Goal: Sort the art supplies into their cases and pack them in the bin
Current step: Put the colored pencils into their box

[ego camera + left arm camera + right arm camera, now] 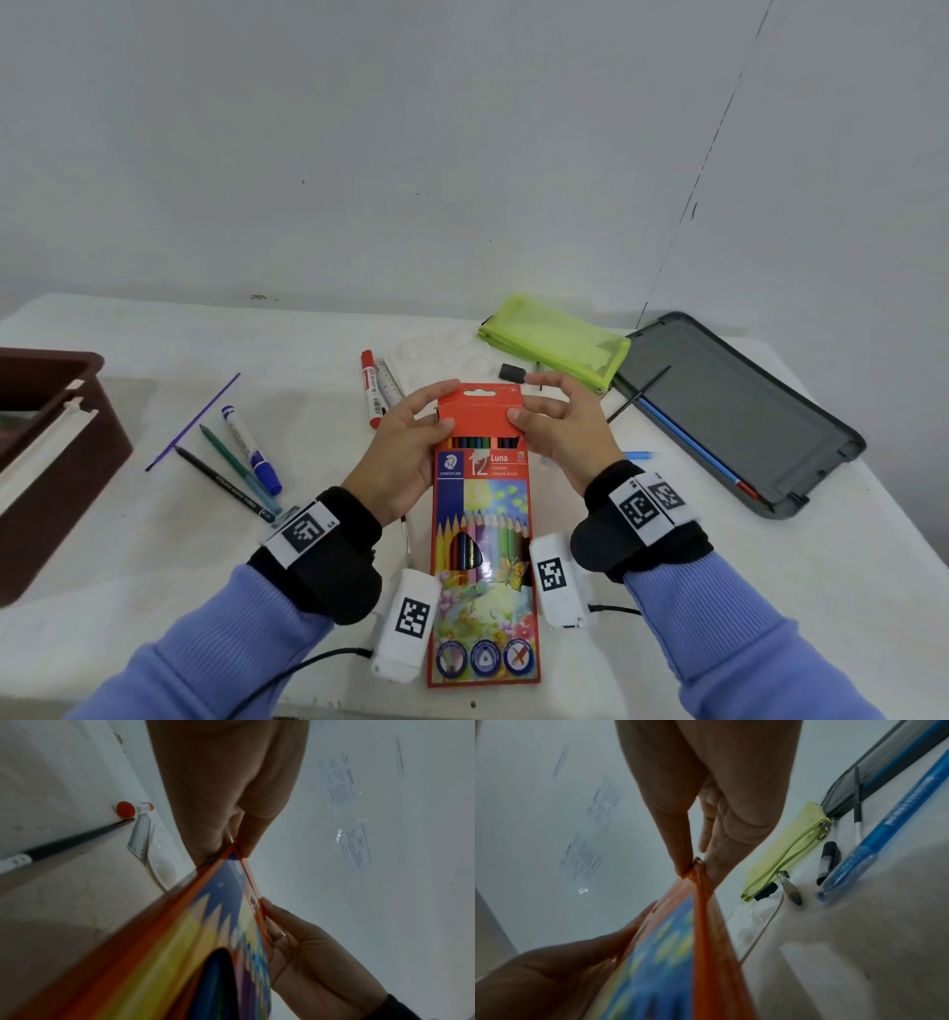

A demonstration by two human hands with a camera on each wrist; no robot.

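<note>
An orange coloured-pencil box (482, 539) is held up over the table between both hands, its top flap (480, 403) folded open so the pencil ends (480, 442) show. My left hand (411, 442) grips the box's left upper edge, thumb on the flap. My right hand (557, 424) pinches the flap's right corner. The left wrist view shows the box (200, 933) with the left fingers (246, 833) pinching its corner. The right wrist view shows the box (680, 943) with the right fingertips (700, 860) pinching its corner. A lime mesh pouch (557, 339) and a grey open case (739, 411) lie at the back right.
A brown bin (51, 452) stands at the left edge. Loose on the table: red marker (371, 388), ruler (388, 383), blue marker (251, 449), purple stick (192, 421), green and black pencils (226, 483), black eraser (512, 372), clear palette (436, 354), blue pen (639, 455).
</note>
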